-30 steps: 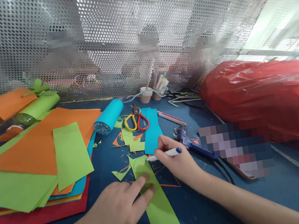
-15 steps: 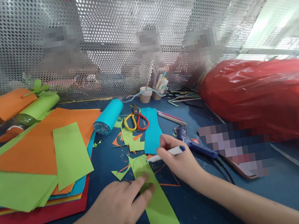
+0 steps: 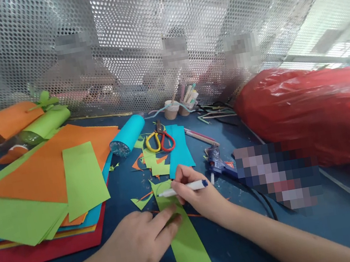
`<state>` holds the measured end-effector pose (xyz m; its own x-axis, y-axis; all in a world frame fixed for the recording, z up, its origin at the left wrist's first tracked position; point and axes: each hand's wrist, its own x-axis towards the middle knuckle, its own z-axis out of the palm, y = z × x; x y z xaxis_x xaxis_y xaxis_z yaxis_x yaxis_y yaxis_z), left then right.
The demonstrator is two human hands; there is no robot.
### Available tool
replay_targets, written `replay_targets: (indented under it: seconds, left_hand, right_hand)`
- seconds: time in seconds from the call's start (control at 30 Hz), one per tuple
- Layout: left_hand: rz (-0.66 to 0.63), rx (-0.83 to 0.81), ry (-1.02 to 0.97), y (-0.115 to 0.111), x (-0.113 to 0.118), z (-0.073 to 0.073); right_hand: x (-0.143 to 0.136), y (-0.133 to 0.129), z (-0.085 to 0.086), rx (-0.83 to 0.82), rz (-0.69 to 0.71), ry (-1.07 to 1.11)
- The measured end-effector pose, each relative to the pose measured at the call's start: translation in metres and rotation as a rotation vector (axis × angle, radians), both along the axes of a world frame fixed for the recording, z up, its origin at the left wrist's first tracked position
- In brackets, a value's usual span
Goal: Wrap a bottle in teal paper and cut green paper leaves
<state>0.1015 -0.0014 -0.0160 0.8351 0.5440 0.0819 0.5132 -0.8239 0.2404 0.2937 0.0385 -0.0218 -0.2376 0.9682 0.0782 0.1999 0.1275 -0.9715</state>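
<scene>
"Where do the edges run near you?"

"The green strip [image 3: 192, 244] lies on the blue table [image 3: 349, 231] in front of me. Its far end sits just short of the blue paper [image 3: 178, 146], and its near end runs out of view. Table surface shows right of my forearm, up to the red bag [image 3: 309, 113]. On the left, the paper stack [image 3: 39, 182] comes close to my other arm."

"And the containers?"

"Two cups [image 3: 171, 110] stand by the mesh screen [image 3: 133, 44]. The right one is packed with pens [image 3: 191, 95]; the left one has a thin stick in it. The blue-wrapped bottle [image 3: 128, 134] lies on its side, near the scissors [image 3: 160, 140]."

"What about your fingers?"

"My left hand [image 3: 142, 239] is spread, gripping nothing, two fingertips resting on the strip. My right hand [image 3: 199, 194] pinches the white marker [image 3: 194, 186] between thumb and fingers, its tip over the strip's far end, by a faint curved line. Whether the tip touches, I can't tell."
</scene>
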Motion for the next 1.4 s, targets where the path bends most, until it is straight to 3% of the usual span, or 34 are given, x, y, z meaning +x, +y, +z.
replay_targets:
  seconds: [0.43,0.73,0.9,1.03,1.4]
  left_hand:
    - [0.001,-0.004,-0.02,0.0,0.0,0.003]
    - [0.001,-0.018,0.002,-0.001,0.0,0.005]
    - [0.005,-0.005,0.0,-0.001,-0.001,0.004]
    - [0.003,0.013,0.015,-0.001,0.0,0.003]
    - [0.004,0.016,-0.011,-0.002,-0.001,0.002]
  right_hand:
    - [0.0,0.0,-0.002,0.029,0.019,-0.112]
    - [-0.001,-0.001,-0.001,-0.011,0.03,-0.064]
    - [0.002,0.0,0.007,0.007,-0.132,0.043]
    - [0.01,0.003,0.009,0.082,-0.296,-0.029]
    - [0.014,0.007,0.003,0.111,-0.301,-0.202]
